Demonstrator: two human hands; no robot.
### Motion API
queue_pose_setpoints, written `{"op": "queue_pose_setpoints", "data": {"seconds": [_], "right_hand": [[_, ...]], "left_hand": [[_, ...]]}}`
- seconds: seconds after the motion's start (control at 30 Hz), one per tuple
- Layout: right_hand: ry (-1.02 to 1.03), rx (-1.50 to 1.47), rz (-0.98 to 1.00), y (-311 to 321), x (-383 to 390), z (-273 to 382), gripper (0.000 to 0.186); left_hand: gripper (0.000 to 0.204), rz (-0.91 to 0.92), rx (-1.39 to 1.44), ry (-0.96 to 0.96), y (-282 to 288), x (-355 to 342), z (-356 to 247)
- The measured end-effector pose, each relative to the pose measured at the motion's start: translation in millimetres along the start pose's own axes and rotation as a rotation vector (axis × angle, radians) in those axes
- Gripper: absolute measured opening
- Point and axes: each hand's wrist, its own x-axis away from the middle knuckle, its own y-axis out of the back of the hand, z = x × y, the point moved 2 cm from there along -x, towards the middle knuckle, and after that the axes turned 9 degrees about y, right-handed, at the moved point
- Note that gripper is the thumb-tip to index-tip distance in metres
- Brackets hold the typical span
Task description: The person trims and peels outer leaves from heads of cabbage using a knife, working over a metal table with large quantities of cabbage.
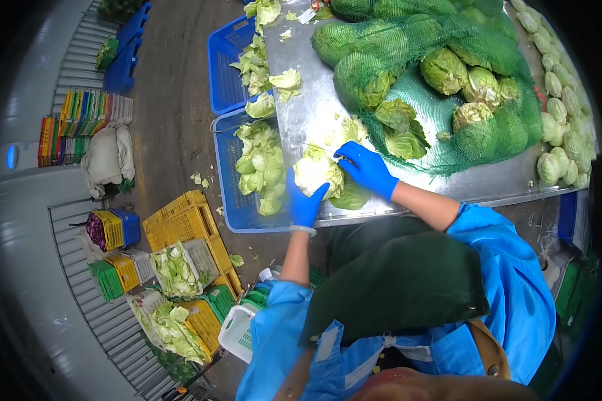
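A pale, trimmed cabbage [316, 175] sits at the near left edge of the metal table. My blue-gloved left hand [306, 199] grips it from its left and near side, thumb spread over it. My right hand [368, 170], also gloved, is just right of the cabbage, with fingers curled around what looks like a thin-bladed knife [312, 146]; most of its handle is hidden. A loose green leaf [350, 195] lies under my right wrist. Beyond, a green net sack [408, 90] lies open, with untrimmed cabbages [443, 71] inside and at its mouth.
Blue crates [229, 224] with leaves [257, 164] stand against the table's left side. Trimmed cabbages [554, 167] line the right edge of the metal table [301, 123]. Yellow pallets [180, 220] and crates of leaves [177, 271] stand on the floor at left.
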Motion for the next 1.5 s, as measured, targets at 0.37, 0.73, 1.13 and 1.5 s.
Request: {"op": "queue_pose_setpoints", "data": {"seconds": [0.37, 0.73, 1.13, 1.5], "right_hand": [[0.117, 0.365, 0.280, -10, 5, -8, 0.056], [0.007, 0.334, 0.238, -40, -28, -19, 0.050], [-0.399, 0.048, 0.200, -34, -35, -75, 0.045], [-0.167, -0.269, 0.421, 29, -26, -23, 0.059]], "left_hand": [[0.107, -0.127, -0.054, 0.113, -24, -19, -35], [0.103, -0.202, 0.164, 0.185, -33, -22, -31], [0.116, 0.072, 0.329, -0.018, 3, 26, 17], [0.122, 0.382, -0.112, -0.288, -22, 10, -24]]}}
